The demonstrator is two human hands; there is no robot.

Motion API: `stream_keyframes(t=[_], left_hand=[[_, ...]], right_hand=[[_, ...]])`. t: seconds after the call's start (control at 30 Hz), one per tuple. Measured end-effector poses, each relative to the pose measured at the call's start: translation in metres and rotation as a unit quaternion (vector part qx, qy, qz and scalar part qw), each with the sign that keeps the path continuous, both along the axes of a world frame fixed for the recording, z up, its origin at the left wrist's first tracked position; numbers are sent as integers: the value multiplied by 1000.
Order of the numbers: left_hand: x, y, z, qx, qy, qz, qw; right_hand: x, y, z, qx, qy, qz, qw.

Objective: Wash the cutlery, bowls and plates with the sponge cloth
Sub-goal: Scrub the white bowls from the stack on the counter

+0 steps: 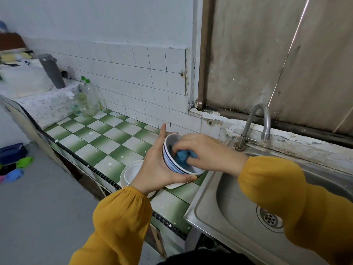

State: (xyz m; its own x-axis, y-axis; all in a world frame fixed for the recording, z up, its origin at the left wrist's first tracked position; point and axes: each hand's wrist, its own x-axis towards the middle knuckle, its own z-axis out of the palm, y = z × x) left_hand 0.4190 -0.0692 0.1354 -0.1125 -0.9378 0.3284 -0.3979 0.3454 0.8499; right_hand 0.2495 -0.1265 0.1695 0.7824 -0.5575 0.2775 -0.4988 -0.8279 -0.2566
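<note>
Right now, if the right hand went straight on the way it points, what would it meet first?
Probably the inner wall of the striped bowl: the right hand reaches into it, gripping the blue sponge cloth. The left hand holds that bowl from outside. Depth inside is unclear.

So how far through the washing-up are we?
No rinsed pile shows. In hand: the left hand holds the blue-striped white bowl while the right hand scrubs inside it with the blue sponge cloth. Left: the plain white bowl on the white plate on the green-checked counter. No cutlery visible.
</note>
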Motion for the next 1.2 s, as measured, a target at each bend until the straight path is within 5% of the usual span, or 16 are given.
stream_keyframes(t=[0.13, 0.3, 0.47, 0.6, 0.7, 0.83, 0.93, 1.1, 1.2], left_hand=[[-6, 0, 0, 2, 8, 0, 1000], [2, 5, 6, -6, 5, -3, 1000], [-11, 3, 1, -27, -14, 0, 1000], [-23, 1, -6, -24, -22, 1, 999], [-16, -1, -4, -30, -39, 13, 999], [-16, -1, 3, -40, -27, 8, 999], [-15, -2, 9, -44, -31, 4, 999], [2, -8, 18, -42, -46, -25, 998], [-1, -8, 18, -20, -21, -22, 999]], right_hand=[[11, 8, -9, 211, -238, -28, 948], [-6, 10, 11, 440, -213, 84, 868], [-9, 8, 15, 426, -218, 28, 878], [13, 14, 2, 434, -400, -155, 792], [14, 21, -2, 433, -357, -115, 820], [22, 17, 0, 472, -461, -153, 736], [20, 13, -4, 420, -413, -95, 802], [-14, 0, 17, 345, -144, 123, 919], [-19, -18, 21, 108, -3, 145, 983]])
